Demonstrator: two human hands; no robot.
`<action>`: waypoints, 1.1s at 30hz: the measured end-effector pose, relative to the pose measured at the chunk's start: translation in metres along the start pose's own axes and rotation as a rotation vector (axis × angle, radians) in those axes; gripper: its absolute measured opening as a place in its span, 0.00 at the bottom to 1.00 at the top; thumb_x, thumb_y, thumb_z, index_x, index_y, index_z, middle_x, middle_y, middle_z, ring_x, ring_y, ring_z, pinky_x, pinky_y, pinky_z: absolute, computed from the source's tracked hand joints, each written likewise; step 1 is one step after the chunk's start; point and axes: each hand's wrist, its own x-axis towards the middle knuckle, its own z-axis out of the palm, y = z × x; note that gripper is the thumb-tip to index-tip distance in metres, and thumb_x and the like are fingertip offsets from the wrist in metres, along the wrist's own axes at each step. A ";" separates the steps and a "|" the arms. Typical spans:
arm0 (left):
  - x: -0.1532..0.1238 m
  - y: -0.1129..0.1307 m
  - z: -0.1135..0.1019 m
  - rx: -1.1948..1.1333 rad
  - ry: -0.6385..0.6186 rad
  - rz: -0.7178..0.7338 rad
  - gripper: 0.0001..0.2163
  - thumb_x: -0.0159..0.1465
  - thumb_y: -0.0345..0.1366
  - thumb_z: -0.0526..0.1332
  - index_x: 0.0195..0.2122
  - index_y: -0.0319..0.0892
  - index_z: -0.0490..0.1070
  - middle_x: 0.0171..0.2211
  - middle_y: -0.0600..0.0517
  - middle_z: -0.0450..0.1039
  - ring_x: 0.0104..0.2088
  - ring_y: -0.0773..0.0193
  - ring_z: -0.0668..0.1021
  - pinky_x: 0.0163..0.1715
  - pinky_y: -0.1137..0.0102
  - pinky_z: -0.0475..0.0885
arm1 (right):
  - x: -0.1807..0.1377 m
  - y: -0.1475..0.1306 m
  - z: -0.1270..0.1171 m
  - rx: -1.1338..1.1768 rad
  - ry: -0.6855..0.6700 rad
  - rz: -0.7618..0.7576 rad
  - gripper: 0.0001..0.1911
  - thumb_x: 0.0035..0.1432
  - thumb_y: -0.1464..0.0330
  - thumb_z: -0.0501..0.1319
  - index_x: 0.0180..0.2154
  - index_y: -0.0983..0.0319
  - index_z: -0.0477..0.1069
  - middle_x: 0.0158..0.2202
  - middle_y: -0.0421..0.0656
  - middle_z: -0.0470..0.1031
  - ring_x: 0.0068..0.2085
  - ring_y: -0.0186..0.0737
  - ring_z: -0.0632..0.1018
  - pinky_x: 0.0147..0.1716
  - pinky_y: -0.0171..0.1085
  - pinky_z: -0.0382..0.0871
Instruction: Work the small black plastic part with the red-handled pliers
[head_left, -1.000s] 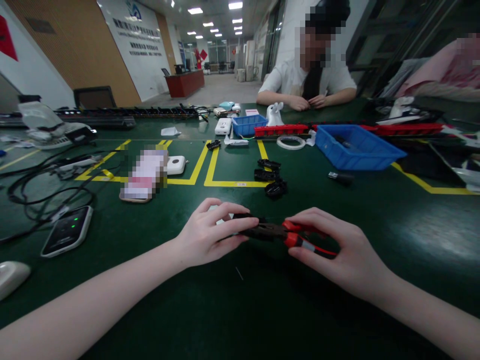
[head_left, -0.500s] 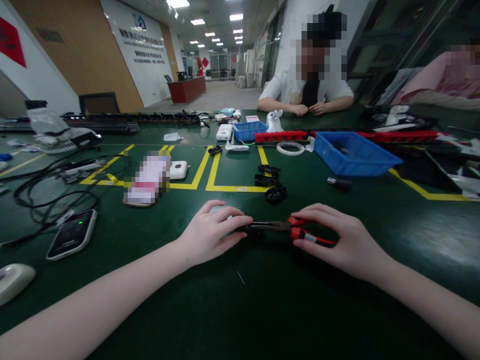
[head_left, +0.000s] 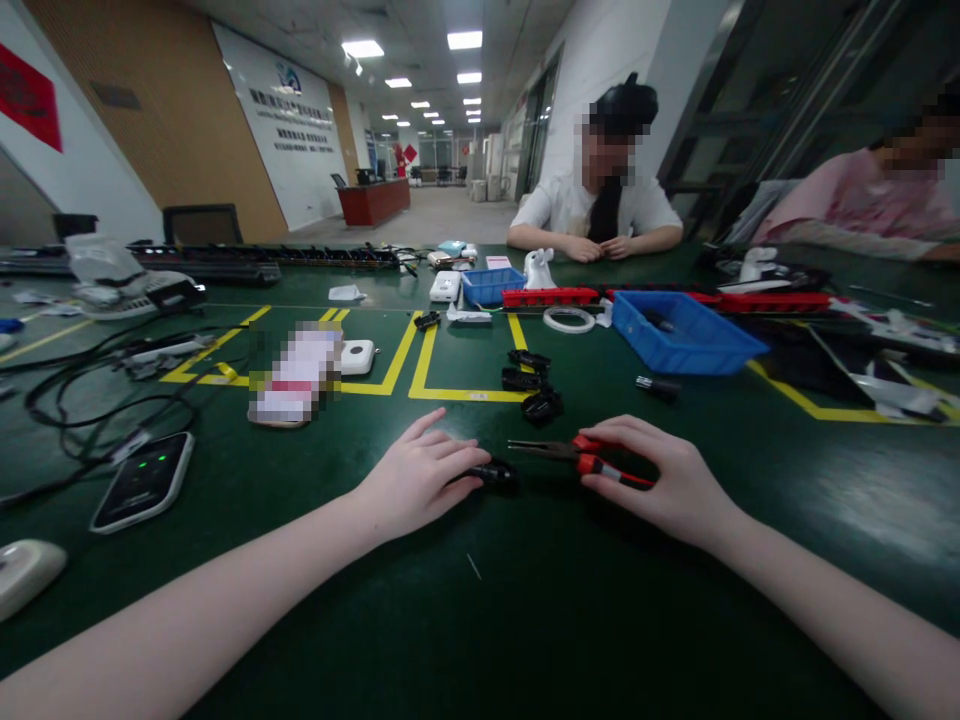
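Observation:
My left hand point(head_left: 420, 475) rests low on the green table point(head_left: 525, 600) with its fingers closed over a small black part point(head_left: 495, 472) that sticks out to the right. My right hand point(head_left: 660, 480) grips the red handles of a pair of long-nose pliers point(head_left: 577, 457). The pliers' dark jaws point left and lie just above and to the right of the black part, apart from it. Three more black parts point(head_left: 529, 380) lie just beyond the hands, at the yellow floor-tape line.
A blue bin point(head_left: 686, 335) and a tape roll point(head_left: 568, 319) stand at the back right, a smaller blue bin point(head_left: 491, 284) behind. At left lie cables point(head_left: 90, 400), a phone point(head_left: 142, 478) and a white device point(head_left: 358, 357). Two other people sit across the table.
The pliers' jaws have come off the black part: my right hand drew them a little to the right, and my left hand lowered the part onto the table. The camera tilted up.

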 end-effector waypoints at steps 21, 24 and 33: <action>0.003 -0.007 -0.001 -0.298 -0.081 0.051 0.06 0.65 0.32 0.65 0.44 0.43 0.76 0.51 0.48 0.72 0.49 0.56 0.75 0.48 0.61 0.73 | -0.001 -0.024 0.002 -0.375 0.096 -0.439 0.22 0.59 0.61 0.65 0.51 0.65 0.72 0.44 0.53 0.79 0.43 0.48 0.79 0.40 0.45 0.76; 0.003 -0.007 -0.001 -0.308 -0.079 0.052 0.06 0.65 0.32 0.65 0.43 0.43 0.76 0.51 0.47 0.72 0.49 0.57 0.75 0.48 0.61 0.73 | 0.000 -0.025 0.001 -0.373 0.089 -0.452 0.20 0.61 0.60 0.64 0.50 0.66 0.72 0.42 0.53 0.79 0.41 0.46 0.79 0.37 0.44 0.76; 0.004 -0.007 0.000 -0.309 -0.079 0.050 0.06 0.65 0.32 0.65 0.43 0.43 0.76 0.51 0.48 0.73 0.48 0.57 0.75 0.47 0.61 0.73 | -0.003 -0.022 0.004 -0.338 0.078 -0.441 0.21 0.62 0.59 0.62 0.51 0.65 0.71 0.43 0.53 0.78 0.40 0.46 0.79 0.37 0.44 0.77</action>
